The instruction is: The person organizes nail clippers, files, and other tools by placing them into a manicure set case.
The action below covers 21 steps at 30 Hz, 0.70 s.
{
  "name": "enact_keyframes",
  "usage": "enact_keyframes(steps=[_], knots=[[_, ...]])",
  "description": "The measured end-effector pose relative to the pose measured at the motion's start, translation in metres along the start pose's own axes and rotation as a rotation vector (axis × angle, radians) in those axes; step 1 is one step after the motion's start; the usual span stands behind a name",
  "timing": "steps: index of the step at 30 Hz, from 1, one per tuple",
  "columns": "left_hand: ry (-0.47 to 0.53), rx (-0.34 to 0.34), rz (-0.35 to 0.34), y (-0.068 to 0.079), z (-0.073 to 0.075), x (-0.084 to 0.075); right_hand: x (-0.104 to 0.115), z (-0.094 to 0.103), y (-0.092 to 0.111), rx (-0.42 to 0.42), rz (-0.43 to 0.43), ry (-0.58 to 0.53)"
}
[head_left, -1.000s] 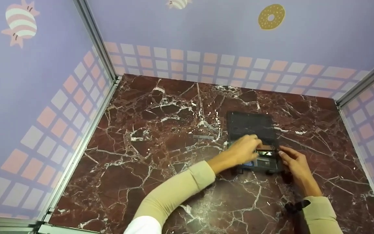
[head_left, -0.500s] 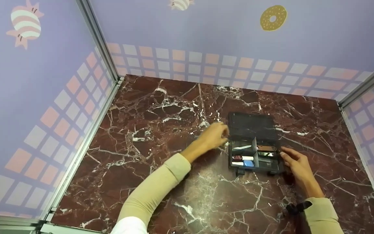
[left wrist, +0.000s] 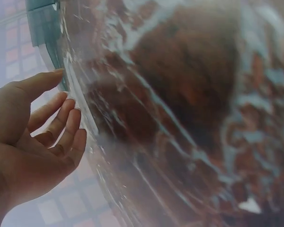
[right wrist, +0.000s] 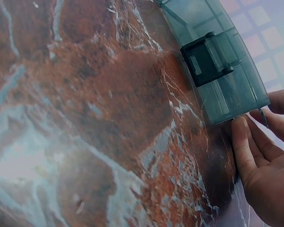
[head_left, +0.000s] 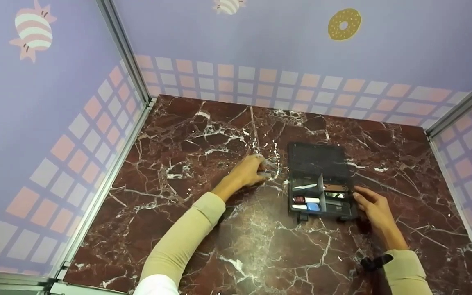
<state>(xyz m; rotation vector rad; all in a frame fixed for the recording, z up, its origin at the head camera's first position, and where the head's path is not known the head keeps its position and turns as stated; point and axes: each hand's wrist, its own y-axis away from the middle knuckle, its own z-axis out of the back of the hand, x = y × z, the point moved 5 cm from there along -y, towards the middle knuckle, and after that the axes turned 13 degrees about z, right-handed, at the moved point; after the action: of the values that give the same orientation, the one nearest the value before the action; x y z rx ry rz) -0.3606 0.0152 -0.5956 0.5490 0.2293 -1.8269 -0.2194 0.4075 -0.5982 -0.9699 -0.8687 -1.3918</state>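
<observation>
A dark see-through plastic case (head_left: 320,157) lies on the marbled tabletop with its lid folded back. Inside its compartments are small bottles with white caps and dark red (head_left: 298,200) and blue (head_left: 313,206) bodies, a pale slim blade-like piece (head_left: 305,186) and a brown flat piece (head_left: 336,188). My left hand (head_left: 244,171) is left of the case, fingers loosely bent with a gap to the thumb, beside a thin grey strip (left wrist: 83,97) lying on the table. At the case's right side, my right hand (head_left: 377,207) touches the wall with its fingertips and thumb.
Patterned panels (head_left: 236,49) enclose the table at the back, left and right, with metal posts (head_left: 127,53) at the corners. A black latch (right wrist: 208,59) projects from the case's front wall. A black strap (head_left: 377,261) is on the right wrist.
My left hand has moved left from over the case to the grey strip, uncovering the left compartments. My right hand has stayed at the case's right side.
</observation>
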Motion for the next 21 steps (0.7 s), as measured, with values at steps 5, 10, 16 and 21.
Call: enact_keyframes(steps=[5, 10, 16, 21], knots=[[-0.006, -0.028, 0.022, -0.004, -0.01, 0.018, 0.001, 0.0, 0.001, -0.007, 0.005, 0.002], [-0.019, 0.007, 0.05, 0.019, 0.012, -0.001, 0.0, 0.001, 0.002, -0.018, -0.007, -0.023], [-0.037, 0.028, 0.062, 0.025, 0.017, -0.008, -0.005, 0.001, 0.001, -0.008, -0.04, -0.095], [0.008, 0.066, 0.033, 0.024, 0.017, -0.007, -0.002, 0.001, 0.001, -0.013, -0.041, -0.087]])
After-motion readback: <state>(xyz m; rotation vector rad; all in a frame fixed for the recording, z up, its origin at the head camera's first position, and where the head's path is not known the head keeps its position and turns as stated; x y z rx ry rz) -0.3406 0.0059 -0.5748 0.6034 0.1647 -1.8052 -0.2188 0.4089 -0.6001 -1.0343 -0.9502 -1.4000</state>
